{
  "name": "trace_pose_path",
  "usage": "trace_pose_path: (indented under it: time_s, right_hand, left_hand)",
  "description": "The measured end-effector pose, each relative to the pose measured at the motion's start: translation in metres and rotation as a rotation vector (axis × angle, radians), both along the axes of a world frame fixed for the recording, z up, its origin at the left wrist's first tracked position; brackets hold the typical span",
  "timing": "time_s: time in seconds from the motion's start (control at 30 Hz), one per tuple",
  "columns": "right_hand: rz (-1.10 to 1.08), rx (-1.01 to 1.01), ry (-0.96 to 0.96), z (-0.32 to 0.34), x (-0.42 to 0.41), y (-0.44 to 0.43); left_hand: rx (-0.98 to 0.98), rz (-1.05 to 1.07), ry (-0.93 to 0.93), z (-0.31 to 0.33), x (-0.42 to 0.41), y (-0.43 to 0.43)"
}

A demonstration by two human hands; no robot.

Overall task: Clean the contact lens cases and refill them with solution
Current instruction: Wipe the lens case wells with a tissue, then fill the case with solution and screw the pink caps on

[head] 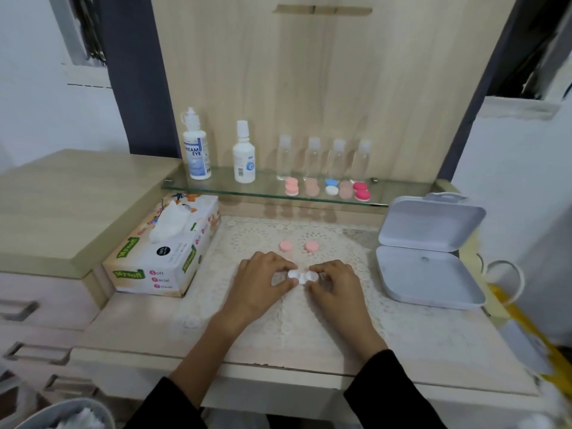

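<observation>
The left hand (263,275) pinches the left end of the white lens case (301,276) with curled fingertips, and the right hand (334,281) pinches the right end the same way, so both are clamped on one piece. The case sits low over the lace mat (309,323) in the middle of the desk (139,332); whether it touches the mat is hard to tell. Its long axis runs side to side, one well toward each hand. Its wells appear uncapped. Just beyond the knuckles lie a pink cap (285,246) and a second pink cap (310,246), near each other and apart from the case. Further out, the tissue box (161,258) stands to the left. The solution bottle (196,150) is upright at the left end of the glass shelf (396,193). Both lie on the left hand's side, so that hand looks better placed to reach while the right steadies the case.
</observation>
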State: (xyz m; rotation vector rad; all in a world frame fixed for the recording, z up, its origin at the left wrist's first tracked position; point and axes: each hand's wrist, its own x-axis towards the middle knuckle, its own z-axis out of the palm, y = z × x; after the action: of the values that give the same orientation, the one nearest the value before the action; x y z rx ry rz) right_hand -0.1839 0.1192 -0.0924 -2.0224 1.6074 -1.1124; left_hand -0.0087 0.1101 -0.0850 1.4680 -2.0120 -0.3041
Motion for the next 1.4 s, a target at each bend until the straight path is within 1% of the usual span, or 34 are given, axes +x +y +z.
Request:
trace_pose_path:
  time_s: [0.37,0.53,0.57,0.67,0.77,0.9,0.93,1.0,1.1,1.23,1.3,1.4]
  right_hand:
    - [-0.009,-0.016,-0.038,-0.003,0.001,0.001]
    - [-0.037,-0.017,-0.240,0.006,0.001,0.010]
    - [-0.053,-0.033,-0.252,0.008,0.001,0.011]
    - [-0.077,-0.059,-0.160,0.011,-0.003,0.015]
    - [-0.032,-0.014,0.010,0.013,-0.011,0.021]
    - [0.000,0.057,0.226,0.014,-0.021,0.028]
    - [0.009,0.066,0.268,0.014,-0.022,0.030]
    - [0.015,0.073,0.290,0.012,-0.022,0.029]
    - [-0.006,0.064,0.199,0.008,-0.023,0.028]
    - [-0.026,0.058,-0.005,0.006,-0.029,0.026]
    - [-0.030,0.057,-0.079,0.005,-0.032,0.023]
    - [-0.027,0.062,-0.084,0.002,-0.035,0.019]
  left_hand:
    - [0.017,-0.005,0.017,0.000,0.000,-0.001]
    - [0.043,-0.009,0.114,0.004,0.005,-0.004]
    - [0.039,0.000,0.121,0.004,0.007,-0.005]
    - [0.019,0.025,0.087,0.000,0.012,-0.001]
    - [0.017,0.023,0.032,-0.006,0.014,0.006]
    - [0.009,0.039,0.025,-0.009,0.015,0.007]
    - [0.005,0.040,0.028,-0.009,0.015,0.008]
    - [0.004,0.039,0.048,-0.009,0.015,0.007]
    - [0.026,0.030,0.131,-0.010,0.016,0.005]
    - [0.136,0.031,0.408,0.000,0.020,0.000]
    - [0.150,0.029,0.450,0.010,0.024,-0.005]
    - [0.083,0.087,0.503,0.034,0.027,-0.020]
